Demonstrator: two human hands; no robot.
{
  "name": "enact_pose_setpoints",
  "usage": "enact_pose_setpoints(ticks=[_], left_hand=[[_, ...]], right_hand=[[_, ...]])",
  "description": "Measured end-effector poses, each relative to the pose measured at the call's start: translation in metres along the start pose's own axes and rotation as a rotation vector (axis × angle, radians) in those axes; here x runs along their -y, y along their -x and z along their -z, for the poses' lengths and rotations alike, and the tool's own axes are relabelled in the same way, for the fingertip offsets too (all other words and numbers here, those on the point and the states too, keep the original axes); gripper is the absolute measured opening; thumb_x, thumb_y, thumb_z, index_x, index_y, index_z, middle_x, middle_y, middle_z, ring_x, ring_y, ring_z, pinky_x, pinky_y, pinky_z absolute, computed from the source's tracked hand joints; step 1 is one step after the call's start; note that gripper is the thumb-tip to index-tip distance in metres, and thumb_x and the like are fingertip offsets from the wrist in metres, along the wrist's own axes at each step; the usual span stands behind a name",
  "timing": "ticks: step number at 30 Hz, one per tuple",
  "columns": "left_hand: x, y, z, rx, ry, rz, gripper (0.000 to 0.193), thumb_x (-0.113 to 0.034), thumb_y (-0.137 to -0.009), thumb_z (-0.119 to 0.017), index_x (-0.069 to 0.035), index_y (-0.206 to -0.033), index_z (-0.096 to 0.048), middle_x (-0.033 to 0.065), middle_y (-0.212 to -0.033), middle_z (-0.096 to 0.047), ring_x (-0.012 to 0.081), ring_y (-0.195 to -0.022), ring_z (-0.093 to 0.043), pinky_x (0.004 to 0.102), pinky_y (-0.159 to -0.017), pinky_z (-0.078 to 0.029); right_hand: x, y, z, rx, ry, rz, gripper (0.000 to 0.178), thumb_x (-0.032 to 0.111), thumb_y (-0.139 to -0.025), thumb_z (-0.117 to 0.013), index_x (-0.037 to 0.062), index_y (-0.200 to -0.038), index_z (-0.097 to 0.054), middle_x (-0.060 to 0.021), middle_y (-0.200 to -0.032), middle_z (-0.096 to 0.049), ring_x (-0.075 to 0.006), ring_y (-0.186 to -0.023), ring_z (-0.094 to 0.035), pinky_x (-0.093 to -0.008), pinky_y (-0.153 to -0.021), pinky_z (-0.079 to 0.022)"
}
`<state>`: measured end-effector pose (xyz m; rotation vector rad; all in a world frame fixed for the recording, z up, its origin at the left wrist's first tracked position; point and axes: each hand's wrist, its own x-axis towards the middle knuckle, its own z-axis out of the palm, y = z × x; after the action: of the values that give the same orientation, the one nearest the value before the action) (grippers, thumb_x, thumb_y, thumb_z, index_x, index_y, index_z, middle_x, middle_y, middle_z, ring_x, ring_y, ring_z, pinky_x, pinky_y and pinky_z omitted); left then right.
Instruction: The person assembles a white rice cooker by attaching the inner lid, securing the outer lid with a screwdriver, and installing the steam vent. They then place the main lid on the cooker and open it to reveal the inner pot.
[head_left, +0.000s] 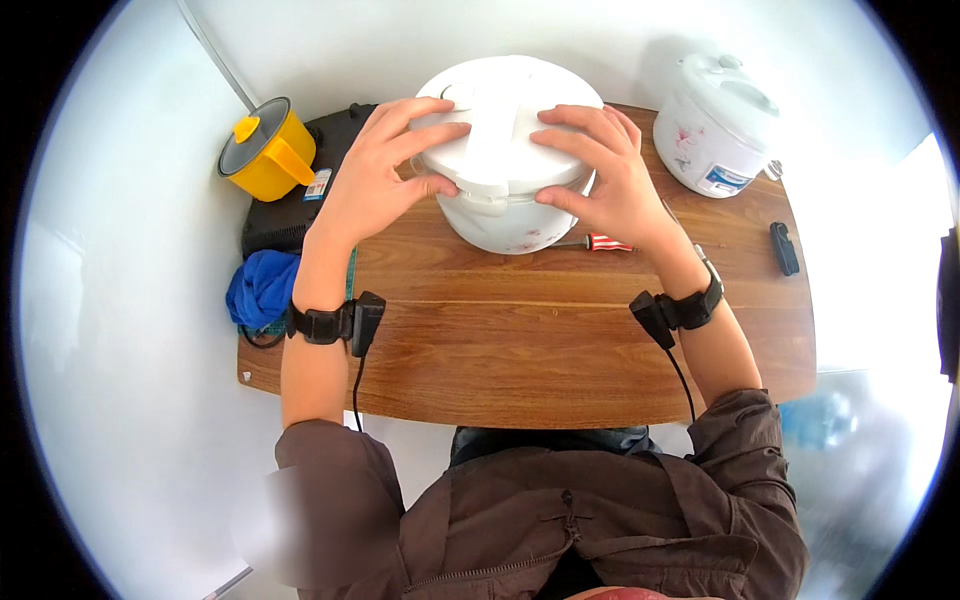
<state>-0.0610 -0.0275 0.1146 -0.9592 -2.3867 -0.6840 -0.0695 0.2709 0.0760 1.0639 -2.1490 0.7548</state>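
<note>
A white rice cooker [510, 225] with a floral print stands at the far middle of the wooden table. Its white lid [545, 88] has a raised band across the top. My left hand [388, 165] grips the lid's left side, fingers spread over the top and thumb at the front rim. On the opposite side, my right hand [605, 165] holds it the same way. A screwdriver [608, 243] with a red-and-white striped handle lies by the cooker's base, its shaft partly hidden.
Left of the cooker, a yellow pot [270, 165] with a dark lid rests on a black case [275, 225]. A blue cloth [262, 288] lies nearer me. At right stand another floral rice cooker [705, 140] and a small dark object [784, 249]. Cables hang from my wrist straps.
</note>
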Motion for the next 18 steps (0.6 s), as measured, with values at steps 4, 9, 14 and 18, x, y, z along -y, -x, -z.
enact_pose_setpoints(ticks=[4,9,14,18], left_hand=[[0.009,-0.005,-0.003,-0.084,-0.066,-0.087,0.056,-0.019,-0.072,-0.084,-0.014,-0.126,-0.072,0.0024,-0.137,-0.064,0.0276,-0.127,-0.056,0.0412,-0.108,-0.048],[0.017,-0.009,-0.009,-0.137,-0.098,-0.129,0.054,-0.021,-0.076,-0.08,-0.01,-0.127,-0.071,0.0053,-0.134,-0.067,0.03,-0.125,-0.059,0.0411,-0.108,-0.049],[0.028,-0.011,-0.011,-0.225,-0.053,-0.133,0.049,-0.02,-0.082,-0.078,-0.016,-0.13,-0.07,0.0036,-0.132,-0.067,0.0287,-0.121,-0.061,0.0406,-0.103,-0.052],[0.027,-0.012,-0.008,-0.216,-0.079,-0.14,0.049,-0.018,-0.082,-0.078,-0.016,-0.13,-0.069,0.0048,-0.132,-0.068,0.0291,-0.122,-0.061,0.0399,-0.102,-0.053]], right_hand=[[-0.007,-0.012,0.003,-0.091,-0.002,0.038,0.048,0.034,-0.08,-0.085,0.0181,-0.122,-0.072,-0.0026,-0.129,-0.064,-0.0243,-0.122,-0.056,-0.0481,-0.113,-0.032],[0.0,-0.015,0.001,-0.218,0.118,0.035,0.047,0.03,-0.076,-0.086,0.0196,-0.12,-0.072,-0.0005,-0.126,-0.065,-0.0247,-0.112,-0.059,-0.0443,-0.105,-0.037],[0.012,-0.002,-0.01,-0.33,0.253,0.193,0.042,0.03,-0.073,-0.087,0.0254,-0.112,-0.072,0.004,-0.123,-0.062,-0.0205,-0.11,-0.057,-0.0403,-0.097,-0.038],[0.028,-0.005,-0.012,-0.251,0.303,0.23,0.032,0.03,-0.073,-0.086,0.0276,-0.102,-0.074,0.0056,-0.115,-0.06,-0.0188,-0.102,-0.057,-0.0378,-0.091,-0.04]])
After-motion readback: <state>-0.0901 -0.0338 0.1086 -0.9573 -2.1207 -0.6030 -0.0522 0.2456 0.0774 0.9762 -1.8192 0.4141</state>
